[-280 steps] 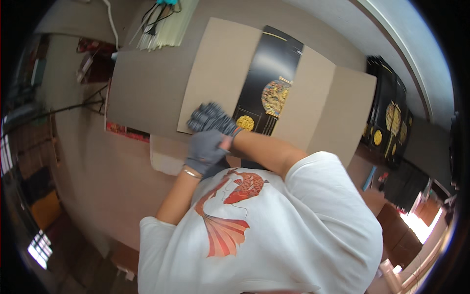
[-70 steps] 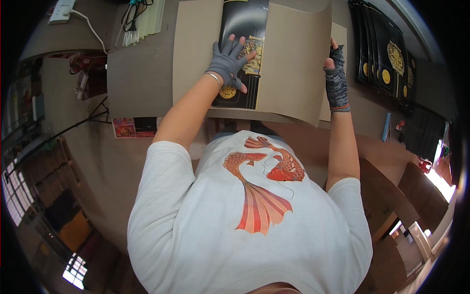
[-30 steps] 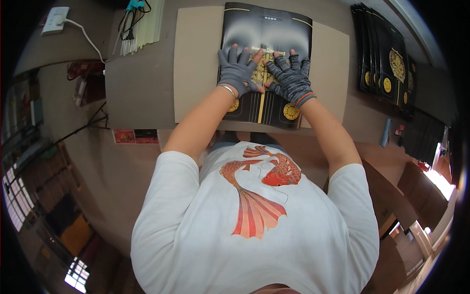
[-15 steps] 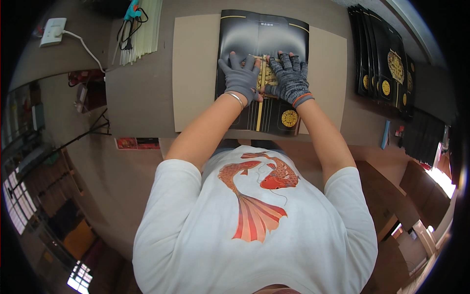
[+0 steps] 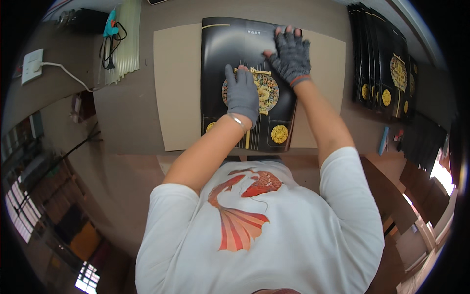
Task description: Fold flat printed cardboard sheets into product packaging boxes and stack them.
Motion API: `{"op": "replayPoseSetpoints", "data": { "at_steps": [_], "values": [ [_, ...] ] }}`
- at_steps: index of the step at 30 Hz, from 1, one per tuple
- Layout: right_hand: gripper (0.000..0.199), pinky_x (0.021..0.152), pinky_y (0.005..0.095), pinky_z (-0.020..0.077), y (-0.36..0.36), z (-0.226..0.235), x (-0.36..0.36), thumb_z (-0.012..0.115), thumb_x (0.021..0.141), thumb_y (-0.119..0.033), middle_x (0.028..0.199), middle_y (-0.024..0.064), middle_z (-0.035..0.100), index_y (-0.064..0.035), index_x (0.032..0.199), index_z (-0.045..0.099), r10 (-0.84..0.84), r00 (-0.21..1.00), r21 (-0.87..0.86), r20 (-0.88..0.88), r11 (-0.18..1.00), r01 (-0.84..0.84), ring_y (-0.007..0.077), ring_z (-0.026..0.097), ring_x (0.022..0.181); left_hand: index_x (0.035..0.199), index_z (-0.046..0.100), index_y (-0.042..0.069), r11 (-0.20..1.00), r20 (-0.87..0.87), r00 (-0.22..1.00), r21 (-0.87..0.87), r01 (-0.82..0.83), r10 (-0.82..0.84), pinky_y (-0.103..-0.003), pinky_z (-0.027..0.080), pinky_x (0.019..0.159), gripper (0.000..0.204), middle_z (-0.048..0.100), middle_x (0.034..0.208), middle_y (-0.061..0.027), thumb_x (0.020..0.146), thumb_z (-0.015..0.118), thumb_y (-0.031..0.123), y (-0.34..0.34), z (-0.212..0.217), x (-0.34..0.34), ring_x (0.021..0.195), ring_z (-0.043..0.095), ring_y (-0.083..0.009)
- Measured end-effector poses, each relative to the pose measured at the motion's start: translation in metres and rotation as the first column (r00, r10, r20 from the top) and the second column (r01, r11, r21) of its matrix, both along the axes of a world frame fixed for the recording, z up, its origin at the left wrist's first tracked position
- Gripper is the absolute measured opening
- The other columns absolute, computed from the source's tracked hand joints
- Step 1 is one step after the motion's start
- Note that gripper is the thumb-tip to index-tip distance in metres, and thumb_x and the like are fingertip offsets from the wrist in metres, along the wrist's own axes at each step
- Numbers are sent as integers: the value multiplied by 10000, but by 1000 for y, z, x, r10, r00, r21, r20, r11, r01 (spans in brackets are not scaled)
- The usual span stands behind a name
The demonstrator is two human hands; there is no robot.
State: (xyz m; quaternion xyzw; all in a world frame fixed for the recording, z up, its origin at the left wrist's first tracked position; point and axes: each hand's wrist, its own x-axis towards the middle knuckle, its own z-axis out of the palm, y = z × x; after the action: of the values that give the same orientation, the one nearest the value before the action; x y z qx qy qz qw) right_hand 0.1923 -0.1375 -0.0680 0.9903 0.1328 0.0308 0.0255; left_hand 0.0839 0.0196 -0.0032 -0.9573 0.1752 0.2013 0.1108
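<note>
— Hands first. What are they doing?

— Both wear grey gloves and lie flat and open. The left hand (image 5: 242, 95) presses on the middle of a black sheet (image 5: 249, 83), right on its round gold picture. The right hand (image 5: 290, 56) presses near the sheet's top right, fingers spread. Neither one grips anything.

— Where is the black sheet?

— It lies on a flat brown cardboard (image 5: 178, 83), which sits on the brown table (image 5: 127, 117). The sheet has small gold circles near its bottom edge.

— What else is there?

— A stack of black sheets (image 5: 387, 68) with gold circles lies to the right, well apart. At the far left are a white wall socket (image 5: 32, 66) with a cord, and pale sticks (image 5: 125, 44), maybe glue sticks; it is hard to tell.
</note>
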Motion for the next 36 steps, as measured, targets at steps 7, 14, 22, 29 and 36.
{"op": "replayPoseSetpoints", "data": {
  "at_steps": [7,14,22,29,36],
  "values": [
    [680,1157,583,166,-33,-3,114,517,918,-453,1539,183,330,-79,1470,383,-95,989,114,112,990,83,362,259,1442,1288,550,-22,997,12,1000,-79,18,-17,-689,113,1125,573,392,1485,-189,779,678,208,2,-5,-4,1434,290,-313],
    [803,1086,593,278,-20,24,-74,659,789,-532,1469,175,401,-101,1424,420,273,942,28,-198,962,-273,364,345,1388,1361,483,3,1000,-37,999,-1,25,-25,-681,117,1122,901,352,1509,-144,647,818,440,8,-7,0,1446,266,-282],
    [603,1123,513,293,-45,16,-273,632,850,-440,1436,179,462,-108,1346,543,546,823,377,-159,804,-460,346,374,1381,1412,441,14,999,-150,988,-33,43,-47,-672,92,1124,1008,281,1562,-160,643,788,566,20,9,6,1485,164,-289],
    [433,1064,482,358,36,13,-138,627,821,-198,1301,144,555,-80,1237,601,153,988,370,-1,918,-141,340,482,1252,1476,367,54,990,-157,981,-99,97,-112,-700,62,1109,1053,220,1596,-144,678,731,636,35,3,4,1500,107,-301],
    [563,1141,525,253,57,-20,-132,588,845,-253,1481,124,434,-126,1388,516,66,990,274,124,957,-98,312,388,1377,1494,345,96,802,207,917,-446,398,-340,-624,83,1156,1002,296,1569,-113,755,550,741,105,-50,26,1480,197,-276]
  ]
}}
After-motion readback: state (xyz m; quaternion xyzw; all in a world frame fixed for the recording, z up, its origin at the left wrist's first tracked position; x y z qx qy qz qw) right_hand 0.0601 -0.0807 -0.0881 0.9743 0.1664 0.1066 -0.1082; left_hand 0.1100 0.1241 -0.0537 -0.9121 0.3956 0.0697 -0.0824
